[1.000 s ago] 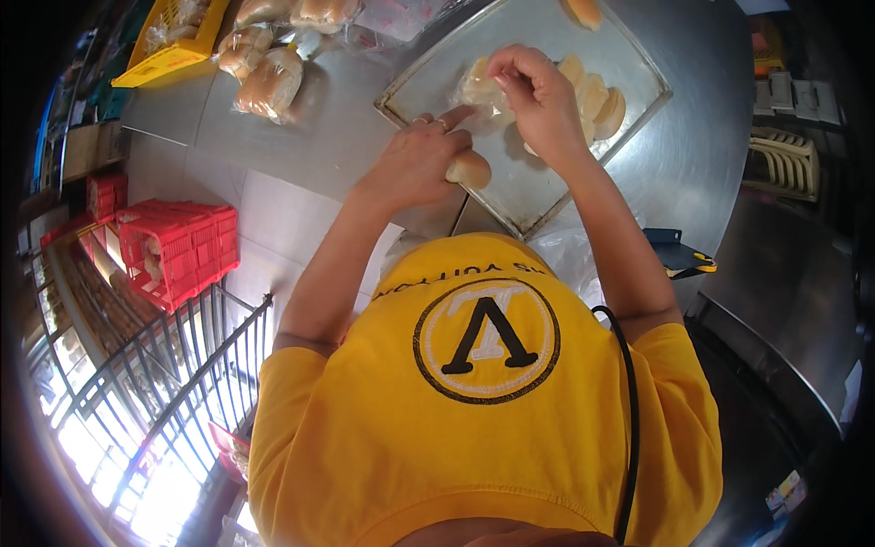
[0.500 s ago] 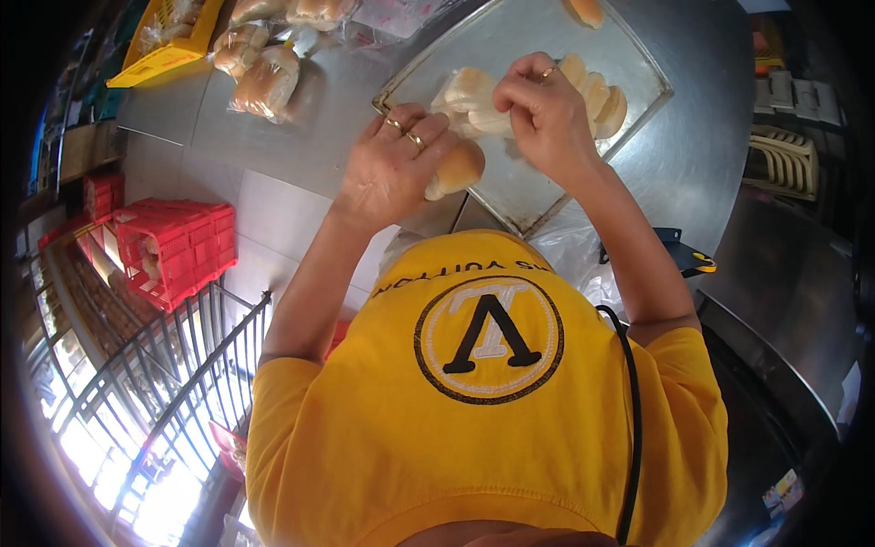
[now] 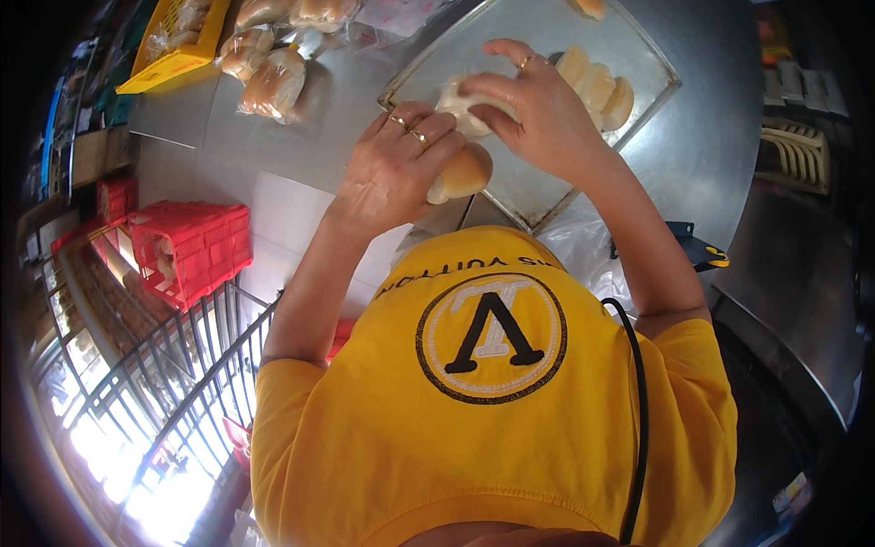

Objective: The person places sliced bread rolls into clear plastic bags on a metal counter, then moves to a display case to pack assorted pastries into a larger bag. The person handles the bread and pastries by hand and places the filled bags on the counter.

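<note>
Bread roll at centre top of view, golden-brown, held over near edge of metal tray. Gripped from 9 o'clock side by left hand: fingers curled close together over roll's top, rings on two of them, thumb hidden under, so can't tell its exact hold. Pale piece, prob. clear bag or wrapped dough, at 12 o'clock of roll, just beside it; can't tell if touching. Pinched by right hand: fingertips bunched on pale piece, ring on one finger, palm arched over tray. Both hands close, almost meeting above roll.

More rolls in a row on tray at 2 o'clock of held roll, standing on edge, touching each other. Tray set askew on steel table.

Bagged rolls on table at 10 o'clock, well apart from hands. Yellow crate past them, at table's far-left corner, w/ more bagged bread inside. Red crate at 8 o'clock, lower down off table, beside wire rack. Small black-and-yellow tool at 4 o'clock on table edge, near right forearm. Yellow shirt w/ round emblem fills lower centre; black cable down its right side.
</note>
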### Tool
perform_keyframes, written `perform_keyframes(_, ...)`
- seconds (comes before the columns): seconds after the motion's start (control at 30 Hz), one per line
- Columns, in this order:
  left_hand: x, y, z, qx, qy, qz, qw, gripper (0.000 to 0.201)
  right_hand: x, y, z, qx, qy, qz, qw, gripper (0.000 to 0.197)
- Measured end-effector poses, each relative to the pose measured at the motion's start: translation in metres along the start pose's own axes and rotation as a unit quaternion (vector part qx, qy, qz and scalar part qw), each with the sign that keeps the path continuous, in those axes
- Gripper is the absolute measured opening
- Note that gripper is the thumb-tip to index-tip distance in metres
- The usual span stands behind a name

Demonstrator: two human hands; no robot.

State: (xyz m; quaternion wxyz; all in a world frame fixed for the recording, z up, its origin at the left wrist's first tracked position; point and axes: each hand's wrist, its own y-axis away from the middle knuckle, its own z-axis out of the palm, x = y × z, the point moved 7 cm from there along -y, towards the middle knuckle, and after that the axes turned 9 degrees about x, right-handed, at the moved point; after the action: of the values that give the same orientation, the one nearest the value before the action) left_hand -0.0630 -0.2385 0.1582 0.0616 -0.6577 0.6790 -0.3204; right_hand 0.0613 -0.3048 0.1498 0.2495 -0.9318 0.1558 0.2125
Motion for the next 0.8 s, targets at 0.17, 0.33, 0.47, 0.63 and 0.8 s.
perform_keyframes(0.17, 0.007, 0.002, 0.003, -0.037, -0.027, 0.019, 0.999, 0.051, 0.013, 0.004, 0.010, -0.070, 0.071, 0.024, 0.995, 0.023)
perform_keyframes(0.33, 0.004, 0.006, -0.003, -0.041, -0.012, 0.005, 0.999, 0.049, 0.031, -0.010, 0.014, -0.097, -0.060, 0.121, 0.986, 0.018)
perform_keyframes(0.47, -0.016, 0.007, -0.009, -0.004, 0.173, -0.108, 0.979, 0.049, 0.041, 0.003, 0.025, 0.051, -0.110, 0.045, 0.992, 0.032)
perform_keyframes(0.63, -0.034, 0.018, -0.006, 0.208, 0.536, -0.455, 0.680, 0.043, 0.020, 0.009, 0.023, -0.058, -0.271, 0.187, 0.943, 0.045)
perform_keyframes(0.8, -0.008, 0.001, -0.003, 0.193, 0.112, -0.182, 0.958, 0.049, 0.024, 0.015, 0.023, 0.002, -0.289, 0.085, 0.953, 0.062)
